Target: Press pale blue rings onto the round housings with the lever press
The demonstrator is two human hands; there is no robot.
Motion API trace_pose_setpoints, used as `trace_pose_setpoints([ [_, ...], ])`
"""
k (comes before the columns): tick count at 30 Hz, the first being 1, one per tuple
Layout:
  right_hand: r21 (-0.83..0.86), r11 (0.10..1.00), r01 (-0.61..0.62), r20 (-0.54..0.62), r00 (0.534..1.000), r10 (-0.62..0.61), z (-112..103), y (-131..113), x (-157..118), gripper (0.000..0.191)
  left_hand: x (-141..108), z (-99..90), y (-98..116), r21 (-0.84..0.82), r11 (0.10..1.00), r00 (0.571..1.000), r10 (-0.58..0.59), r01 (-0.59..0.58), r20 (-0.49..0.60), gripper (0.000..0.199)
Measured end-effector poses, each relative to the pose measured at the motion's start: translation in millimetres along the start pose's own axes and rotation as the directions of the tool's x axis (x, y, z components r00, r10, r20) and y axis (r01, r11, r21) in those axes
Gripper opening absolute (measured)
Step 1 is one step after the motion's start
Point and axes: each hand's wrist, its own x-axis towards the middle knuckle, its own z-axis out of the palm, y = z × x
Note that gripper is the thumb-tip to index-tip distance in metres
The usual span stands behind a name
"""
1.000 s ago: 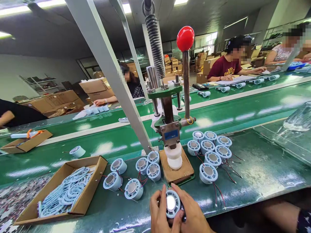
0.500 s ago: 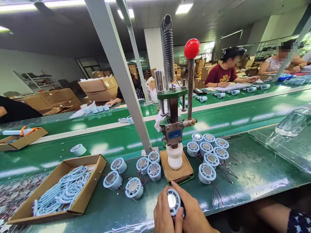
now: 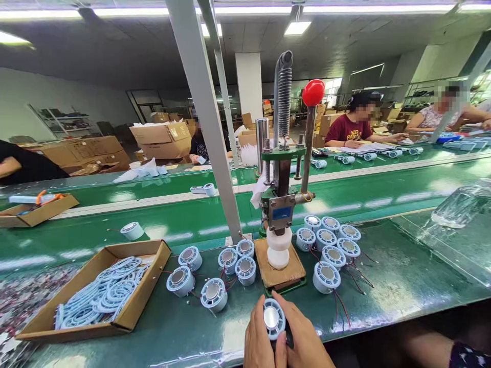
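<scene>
Both my hands meet near the table's front edge around a light-blue round part with a silver disc in its spoked face. My left hand wraps its left side. My right hand grips it from the right, thumb at its lower edge. Something dark shows beside the part under my right fingers; I cannot make out what it is. Just beyond my hands stands a hand press with a red-knobbed lever, a white pressing head and a wooden base plate.
Similar blue parts with thin red and dark wires stand left and right of the press. A cardboard box holds blue rings. A grey post rises behind. A clear container lies right. People sit beyond the green conveyor.
My view has levelled, with the press appearing slightly right and lower. Both hands keep their hold on the blue part, with little visible movement. Across the conveyor, a person's hand has lifted a small blue piece.
</scene>
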Motion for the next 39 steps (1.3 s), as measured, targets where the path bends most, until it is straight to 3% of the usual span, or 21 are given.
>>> trace_pose_setpoints([
  [8,-0.018,1.0,-0.006,0.094,0.996,0.008,-16.2,-9.5,-4.2,0.079,1.2,-15.7,8.6,-0.032,0.999,0.995,-0.001,0.004,0.099,0.055],
  [10,-0.084,0.996,0.012,0.042,0.999,-0.009,-20.5,-9.9,-9.9,0.078,1.7,-19.2,8.5,-0.043,0.999,0.994,0.014,-0.009,0.106,0.054],
  [13,-0.212,0.974,0.083,-0.153,0.981,-0.117,-20.3,-10.4,-18.8,0.047,1.6,-21.0,6.2,-0.041,0.999,0.994,0.031,-0.027,0.106,0.053],
  [16,-0.309,0.931,0.194,-0.278,0.918,-0.284,-14.7,-14.5,-21.5,0.007,1.3,-19.7,2.4,-0.025,0.999,0.993,0.043,-0.041,0.106,0.053],
  [21,-0.472,0.85,0.234,-0.309,0.859,-0.408,-3.1,-17.4,-16.0,0.031,1.5,-17.0,-2.9,-0.025,0.998,0.993,0.056,-0.054,0.107,0.053],
  [25,-0.667,0.71,0.228,-0.298,0.791,-0.534,7.3,-7.3,-16.0,0.033,-0.3,-16.8,-3.1,-0.018,0.998,0.992,0.057,-0.056,0.108,0.054],
  [27,-0.689,0.688,0.23,-0.307,0.767,-0.564,10.4,-4.2,-17.0,0.034,-1.4,-16.5,-2.2,-0.013,0.998,0.993,0.059,-0.057,0.105,0.054],
  [34,-0.717,0.652,0.246,-0.287,0.748,-0.598,13.0,-2.1,-10.7,0.04,1.5,-12.1,0.4,0.0,1.0,0.994,-0.03,0.03,0.109,0.058],
  [37,-0.696,0.652,0.301,-0.216,0.778,-0.59,-5.2,-10.3,-7.3,0.048,5.5,-11.1,-2.0,-0.037,0.998,0.995,-0.047,0.05,0.085,0.056],
  [39,-0.668,0.663,0.338,-0.161,0.804,-0.573,-40.5,-31.7,-1.4,0.049,7.6,-10.8,-5.1,-0.074,0.997,0.997,-0.028,0.034,0.069,0.056],
])
